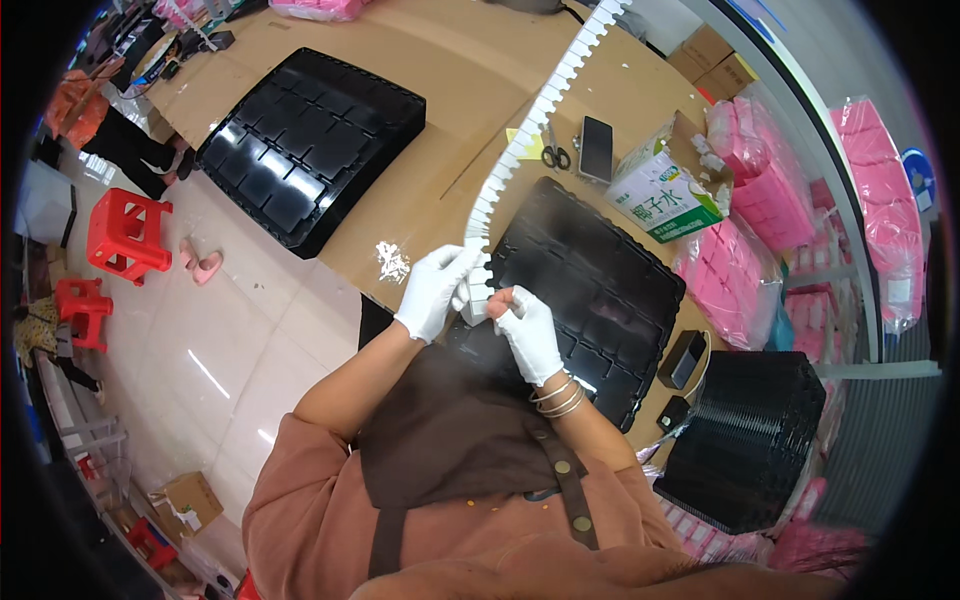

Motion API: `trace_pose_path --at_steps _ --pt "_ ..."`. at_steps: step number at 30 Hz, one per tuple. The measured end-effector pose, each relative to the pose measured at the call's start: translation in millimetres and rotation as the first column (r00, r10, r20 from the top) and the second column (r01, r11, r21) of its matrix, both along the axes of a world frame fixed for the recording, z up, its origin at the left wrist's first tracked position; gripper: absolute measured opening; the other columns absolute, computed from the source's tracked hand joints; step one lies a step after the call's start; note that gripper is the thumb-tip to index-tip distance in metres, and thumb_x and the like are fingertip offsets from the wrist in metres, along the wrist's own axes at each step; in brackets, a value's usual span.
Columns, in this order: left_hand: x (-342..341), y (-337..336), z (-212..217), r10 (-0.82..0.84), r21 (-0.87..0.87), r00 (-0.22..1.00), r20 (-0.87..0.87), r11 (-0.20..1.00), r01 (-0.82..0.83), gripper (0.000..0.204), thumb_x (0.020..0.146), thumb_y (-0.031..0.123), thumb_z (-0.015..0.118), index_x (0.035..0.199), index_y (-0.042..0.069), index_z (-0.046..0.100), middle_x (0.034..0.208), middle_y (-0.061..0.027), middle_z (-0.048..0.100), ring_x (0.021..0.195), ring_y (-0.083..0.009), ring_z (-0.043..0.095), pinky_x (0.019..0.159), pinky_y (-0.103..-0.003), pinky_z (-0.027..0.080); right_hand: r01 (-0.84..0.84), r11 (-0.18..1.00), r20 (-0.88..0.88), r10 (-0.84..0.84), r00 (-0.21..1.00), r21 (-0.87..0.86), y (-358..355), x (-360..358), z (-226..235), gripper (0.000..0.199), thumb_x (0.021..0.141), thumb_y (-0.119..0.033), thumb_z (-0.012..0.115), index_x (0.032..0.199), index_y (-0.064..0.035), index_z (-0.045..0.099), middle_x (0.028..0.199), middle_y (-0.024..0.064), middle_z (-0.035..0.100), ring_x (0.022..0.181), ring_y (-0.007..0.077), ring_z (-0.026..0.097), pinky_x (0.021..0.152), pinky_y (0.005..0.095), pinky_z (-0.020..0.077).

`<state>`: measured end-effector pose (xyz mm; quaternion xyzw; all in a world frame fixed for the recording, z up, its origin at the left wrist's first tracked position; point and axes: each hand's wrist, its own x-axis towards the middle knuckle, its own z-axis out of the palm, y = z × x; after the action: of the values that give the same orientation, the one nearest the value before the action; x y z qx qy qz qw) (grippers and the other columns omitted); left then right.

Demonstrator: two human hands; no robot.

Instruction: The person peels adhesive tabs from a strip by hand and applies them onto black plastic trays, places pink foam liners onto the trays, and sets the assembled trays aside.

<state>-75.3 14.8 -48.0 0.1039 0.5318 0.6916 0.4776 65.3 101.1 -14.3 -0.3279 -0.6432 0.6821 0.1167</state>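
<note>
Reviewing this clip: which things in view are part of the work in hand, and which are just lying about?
In use:
- long white notched strip, held at its near end by both hands
- left hand, white-gloved
- right hand, white-gloved
- black compartment tray beneath the hands

Lying about:
- second black tray
- scissors
- phone
- green-and-white carton
- pink bagged packs
- red stools

Glossy pale tiled floor (230,340); red plastic stools (125,235); cardboard-covered table (450,90); pink packs (880,200) on shelving.
</note>
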Motion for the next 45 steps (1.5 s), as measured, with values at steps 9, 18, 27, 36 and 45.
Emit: trace_pose_path --at_steps 9,18,27,36,45 --pt "14.7 3.1 24.2 0.138 -0.053 0.984 -0.111 0.988 -0.144 0.026 0.095 0.025 0.059 0.102 0.0 0.06 0.085 -0.0068 0.065 0.07 -0.0107 0.063 0.056 -0.022 0.049 0.257 0.895 -0.219 -0.186 0.958 0.365 1.2 3.4 -6.3 0.008 0.077 -0.004 0.069 0.079 -0.0016 0.063 0.085 0.0049 0.057 0.073 0.0133 0.055 0.065 0.0256 0.0447" --pt "3.2 1.0 6.2 0.41 -0.052 0.912 -0.016 0.911 -0.41 0.029 0.095 0.027 0.059 0.104 0.0 0.061 0.082 -0.0046 0.063 0.067 -0.0105 0.063 0.052 -0.02 0.045 0.05 0.497 0.057 -0.197 0.979 0.866 175.5 -46.0 -41.8 0.007 0.066 -0.009 0.072 0.071 -0.0047 0.068 0.085 0.0151 0.062 0.081 0.0306 0.062 0.072 0.0369 0.0491" --pt "1.3 -16.3 1.1 0.443 -0.045 0.896 -0.03 0.895 -0.444 0.027 0.096 0.025 0.058 0.102 -0.001 0.06 0.078 -0.0055 0.062 0.064 -0.0096 0.061 0.051 -0.021 0.047 -0.203 0.386 0.346 -0.347 0.872 0.9 187.3 -75.1 -55.1 0.007 0.064 -0.013 0.071 0.065 -0.0095 0.066 0.08 0.0141 0.063 0.079 0.032 0.063 0.072 0.0425 0.0515" --pt "4.9 -13.4 -4.4 0.383 -0.001 0.921 -0.074 0.923 -0.384 0.026 0.095 0.022 0.059 0.104 -0.002 0.059 0.088 -0.0088 0.064 0.072 -0.0123 0.064 0.061 -0.026 0.056 0.283 0.561 -0.171 -0.245 0.954 0.778 139.5 -38.5 -32.1 0.012 0.071 0.004 0.066 0.07 -0.0014 0.055 0.075 0.0117 0.056 0.07 0.0269 0.058 0.065 0.035 0.0475" --pt "35.9 -8.3 -2.5 0.409 0.043 0.833 -0.372 0.905 -0.424 0.016 0.096 0.015 0.057 0.099 0.0 0.06 0.086 -0.0066 0.065 0.075 -0.0109 0.064 0.064 -0.024 0.052 0.125 0.992 -0.207 -0.126 0.97 -0.016 -5.0 -16.0 -6.5 0.01 0.086 -0.007 0.067 0.089 -0.0011 0.059 0.09 0.004 0.063 0.081 0.0096 0.058 0.075 0.023 0.0465"
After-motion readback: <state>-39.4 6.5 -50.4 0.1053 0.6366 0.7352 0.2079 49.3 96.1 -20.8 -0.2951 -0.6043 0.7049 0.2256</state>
